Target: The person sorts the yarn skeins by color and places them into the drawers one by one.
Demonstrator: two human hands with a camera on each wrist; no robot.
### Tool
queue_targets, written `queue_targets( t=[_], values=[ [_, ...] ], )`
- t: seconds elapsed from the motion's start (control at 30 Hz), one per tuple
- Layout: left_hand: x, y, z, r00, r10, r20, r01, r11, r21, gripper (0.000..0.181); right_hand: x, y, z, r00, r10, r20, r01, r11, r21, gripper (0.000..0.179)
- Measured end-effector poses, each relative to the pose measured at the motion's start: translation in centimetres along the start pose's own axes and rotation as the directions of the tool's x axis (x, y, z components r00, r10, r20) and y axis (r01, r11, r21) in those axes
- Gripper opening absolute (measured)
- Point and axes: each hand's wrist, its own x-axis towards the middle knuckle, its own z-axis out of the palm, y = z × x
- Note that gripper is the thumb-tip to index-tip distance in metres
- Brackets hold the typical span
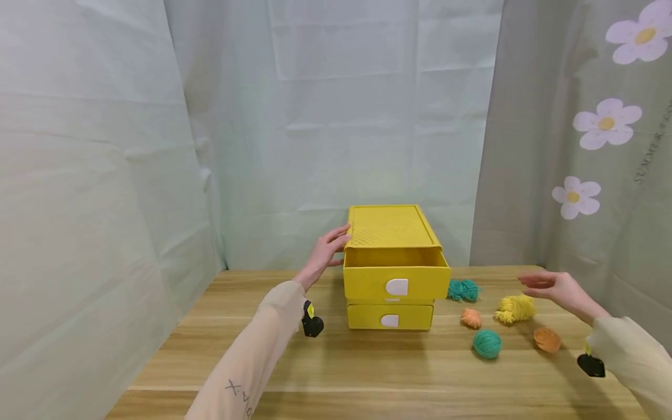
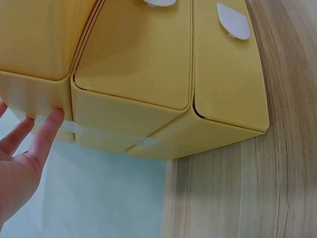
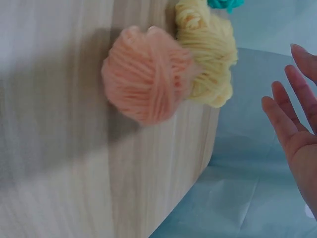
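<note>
I rest my left hand [image 1: 324,252], fingers extended, against the yellow drawer unit [image 1: 391,233]; my right hand [image 1: 563,291], released, hovers near yellow yarn [image 1: 517,308] above the counter [image 1: 367,373].

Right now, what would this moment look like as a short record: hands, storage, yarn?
Left hand: fingertips against the side of the yellow cabinet
Right hand: holding nothing, near the yellow skein
Top drawer: pulled out, interior partly visible
Other yarn: teal skein, small peach bundle, green ball, orange ball
Surface: wood-grain table
</note>
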Motion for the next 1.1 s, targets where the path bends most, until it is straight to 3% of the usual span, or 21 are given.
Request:
queue_targets(
  t=[0.17, 0.47, 0.6, 0.73, 0.87, 1.1],
  values=[
    [0.3, -0.1, -0.1, 1.000, 0.002, -0.001, -0.002, 1.000, 0.010, 0.048, -0.1, 1.0, 0.5, 1.000, -0.004, 0.026, 0.004, 1.000, 0.009, 0.046],
    [2.0, -2.6, -0.3, 0.999, -0.002, -0.039, 0.001, 1.000, -0.005, 0.047, -0.3, 1.8, 1.0, 0.990, -0.081, 0.115, 0.086, 0.996, -0.040, 0.040],
    [1.8, -2.5, -0.4, 0.999, 0.002, -0.042, -0.003, 1.000, -0.003, 0.046, -0.4, 1.9, 1.2, 0.991, -0.074, 0.112, 0.082, 0.995, -0.063, 0.040],
    [1.0, -1.3, -0.4, 1.000, 0.003, 0.000, -0.003, 1.000, -0.006, 0.049, -0.4, 2.1, 1.4, 0.991, -0.052, 0.126, 0.060, 0.996, -0.066, 0.043],
    [0.3, -0.3, -0.2, 1.000, -0.005, 0.024, 0.005, 1.000, -0.003, 0.049, -0.2, 2.5, 1.9, 0.981, -0.103, 0.162, 0.108, 0.994, -0.026, 0.044],
    [1.4, -1.8, -0.4, 1.000, -0.008, -0.014, 0.008, 1.000, -0.022, 0.048, 0.0, 3.2, 2.3, 0.967, -0.175, 0.184, 0.187, 0.981, -0.050, 0.044]
  ],
)
